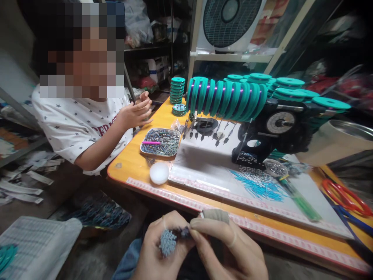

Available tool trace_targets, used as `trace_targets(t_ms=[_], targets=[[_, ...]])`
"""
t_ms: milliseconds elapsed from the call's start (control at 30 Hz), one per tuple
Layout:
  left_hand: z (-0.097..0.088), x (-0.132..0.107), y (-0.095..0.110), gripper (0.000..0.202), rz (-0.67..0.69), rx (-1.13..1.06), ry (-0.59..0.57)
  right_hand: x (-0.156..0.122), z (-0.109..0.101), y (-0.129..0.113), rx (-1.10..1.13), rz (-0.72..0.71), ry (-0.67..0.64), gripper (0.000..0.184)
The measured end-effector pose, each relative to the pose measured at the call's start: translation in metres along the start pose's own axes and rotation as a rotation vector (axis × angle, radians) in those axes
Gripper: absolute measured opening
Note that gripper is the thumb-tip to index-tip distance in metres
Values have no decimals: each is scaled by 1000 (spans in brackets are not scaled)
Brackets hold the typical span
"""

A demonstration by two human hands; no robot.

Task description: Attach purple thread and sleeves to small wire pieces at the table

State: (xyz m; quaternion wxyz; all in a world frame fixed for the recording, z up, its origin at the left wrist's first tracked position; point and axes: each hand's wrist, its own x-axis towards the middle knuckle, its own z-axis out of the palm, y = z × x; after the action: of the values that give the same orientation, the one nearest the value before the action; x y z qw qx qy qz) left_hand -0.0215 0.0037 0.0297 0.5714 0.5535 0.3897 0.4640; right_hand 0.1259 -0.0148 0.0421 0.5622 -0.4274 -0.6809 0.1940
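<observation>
My left hand (153, 252) is closed around a bundle of thin blue-grey rods (168, 243), their cut ends facing up toward me. My right hand (233, 245) meets it, thumb and index finger pinched together beside a small dark blurred piece (184, 232) whose kind I cannot make out. A beige wrap (216, 216) covers one right finger. Both hands are in front of the table's near edge. Beyond them on the table are a white round lid-like disc (159, 173) and a tray (140, 149) of small metallic cylinders with a pink-handled tool (151, 142).
A black winding machine (279, 124) carries a row of green spools (227, 97). Blue sticks (259, 186), a green tool (303, 200) and red-handled scissors (346, 196) lie on the right. Another person (87, 128) stands at the left with raised hands; a fan (230, 23) is behind.
</observation>
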Motion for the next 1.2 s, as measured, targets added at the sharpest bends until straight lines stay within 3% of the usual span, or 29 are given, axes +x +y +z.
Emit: trace_targets(t_ms=[233,467,733,867,1000,1200], targets=[[7,-9,-6,34,-70,-74,226,-7,8,7,-14,37,87,18],[1,-3,0,39,-52,0,47,-2,7,2,77,20,61,22],[9,-9,-1,36,-118,-138,186,-8,12,5,33,56,97,20],[6,-8,2,39,-147,-142,151,-7,6,2,91,107,84,19],[-5,-5,2,45,-162,-60,60,-2,-12,5,131,178,-17,15],[-15,-5,6,50,-293,-112,-67,0,-23,16,-47,-36,-183,23]])
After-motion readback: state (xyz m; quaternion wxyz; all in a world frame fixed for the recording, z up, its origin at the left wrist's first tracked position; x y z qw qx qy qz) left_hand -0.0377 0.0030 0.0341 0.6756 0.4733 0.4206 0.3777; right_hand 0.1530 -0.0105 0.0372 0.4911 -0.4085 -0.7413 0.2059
